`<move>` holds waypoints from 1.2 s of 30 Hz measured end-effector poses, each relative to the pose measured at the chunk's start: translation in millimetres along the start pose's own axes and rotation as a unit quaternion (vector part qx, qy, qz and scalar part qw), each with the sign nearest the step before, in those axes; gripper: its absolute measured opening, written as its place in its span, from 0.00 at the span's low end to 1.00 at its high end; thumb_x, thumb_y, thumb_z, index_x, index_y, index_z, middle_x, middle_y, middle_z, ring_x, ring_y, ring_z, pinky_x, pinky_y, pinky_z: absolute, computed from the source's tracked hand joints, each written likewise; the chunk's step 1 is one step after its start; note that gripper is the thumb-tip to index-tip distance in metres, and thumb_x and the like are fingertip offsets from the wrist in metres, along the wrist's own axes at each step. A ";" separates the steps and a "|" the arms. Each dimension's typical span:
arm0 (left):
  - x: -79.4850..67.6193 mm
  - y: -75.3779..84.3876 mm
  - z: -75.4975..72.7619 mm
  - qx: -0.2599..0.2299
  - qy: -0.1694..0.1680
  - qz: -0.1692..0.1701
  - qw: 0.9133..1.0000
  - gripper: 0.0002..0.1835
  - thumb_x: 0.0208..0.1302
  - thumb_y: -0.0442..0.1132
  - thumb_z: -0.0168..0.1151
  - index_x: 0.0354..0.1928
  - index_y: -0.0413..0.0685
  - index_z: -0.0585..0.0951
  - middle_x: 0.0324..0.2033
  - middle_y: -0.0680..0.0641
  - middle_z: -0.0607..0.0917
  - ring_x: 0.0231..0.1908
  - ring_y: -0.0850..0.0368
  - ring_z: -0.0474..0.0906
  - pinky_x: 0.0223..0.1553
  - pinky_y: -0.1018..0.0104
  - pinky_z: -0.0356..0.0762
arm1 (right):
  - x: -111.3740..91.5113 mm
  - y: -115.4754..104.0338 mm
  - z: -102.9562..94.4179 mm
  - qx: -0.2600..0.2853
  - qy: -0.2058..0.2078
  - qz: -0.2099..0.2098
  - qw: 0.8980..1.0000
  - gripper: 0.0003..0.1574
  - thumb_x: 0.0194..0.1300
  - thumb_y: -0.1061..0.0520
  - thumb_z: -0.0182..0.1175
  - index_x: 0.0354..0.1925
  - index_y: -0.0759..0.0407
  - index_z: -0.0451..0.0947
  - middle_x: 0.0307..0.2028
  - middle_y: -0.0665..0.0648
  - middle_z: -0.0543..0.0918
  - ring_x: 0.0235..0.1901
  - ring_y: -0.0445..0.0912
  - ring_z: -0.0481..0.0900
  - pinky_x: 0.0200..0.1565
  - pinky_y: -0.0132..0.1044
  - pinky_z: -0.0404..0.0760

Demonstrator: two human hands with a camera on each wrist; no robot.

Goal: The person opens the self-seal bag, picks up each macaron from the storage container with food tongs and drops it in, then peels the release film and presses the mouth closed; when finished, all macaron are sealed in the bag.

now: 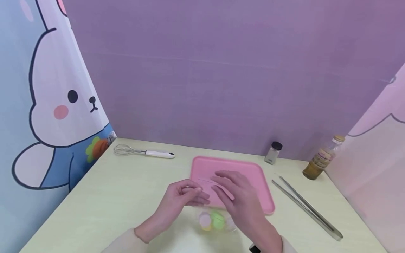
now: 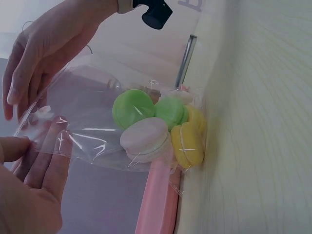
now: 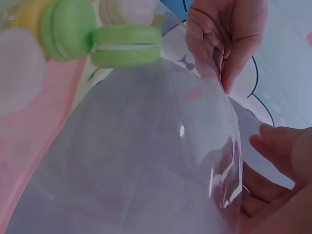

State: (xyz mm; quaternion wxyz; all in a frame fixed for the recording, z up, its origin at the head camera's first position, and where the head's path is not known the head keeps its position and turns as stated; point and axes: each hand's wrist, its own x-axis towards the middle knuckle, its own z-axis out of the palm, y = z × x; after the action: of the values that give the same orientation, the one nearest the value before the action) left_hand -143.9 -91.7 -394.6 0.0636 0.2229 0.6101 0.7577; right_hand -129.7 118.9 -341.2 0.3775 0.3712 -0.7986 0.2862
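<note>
A clear plastic bag [image 2: 95, 139] hangs upright over the table, with toy-like macarons at its bottom: green [image 2: 132, 109], pale pink [image 2: 145, 136] and yellow [image 2: 187, 145]. My left hand [image 1: 177, 195] pinches the bag's top edge between thumb and fingers. On the other side of the bag's mouth is my right hand [image 1: 240, 193], its thumb apart from its loosely bent fingers. In the right wrist view those fingers [image 3: 263, 187] lie right at the bag's edge, partly behind the clear film. A pink tray [image 1: 267, 196] lies just beyond the bag.
A whisk [image 1: 158, 154] lies at the back left. Toward the right are a small black-capped jar [image 1: 273, 153], long metal tongs [image 1: 311, 211] and a corked bottle [image 1: 321, 160] of brownish liquid. A purple panel [image 1: 221, 80] rises behind the table.
</note>
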 end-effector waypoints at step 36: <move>0.5 11.0 -4.8 0.068 0.039 -0.025 0.997 0.10 0.66 0.35 0.68 0.44 0.34 0.86 0.40 0.33 0.87 0.33 0.55 0.84 0.41 0.59 0.85 | 4.6 2.7 21.1 0.075 0.020 0.060 0.995 0.19 0.49 0.66 0.78 0.41 0.58 0.87 0.35 0.47 0.86 0.35 0.41 0.82 0.38 0.24 0.78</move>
State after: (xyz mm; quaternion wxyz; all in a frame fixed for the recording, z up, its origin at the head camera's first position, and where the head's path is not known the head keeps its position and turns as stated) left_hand -144.4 -98.5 -384.7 0.0433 0.1817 0.6678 0.7205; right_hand -142.1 103.2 -349.5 0.3465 0.3445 -0.7878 0.3749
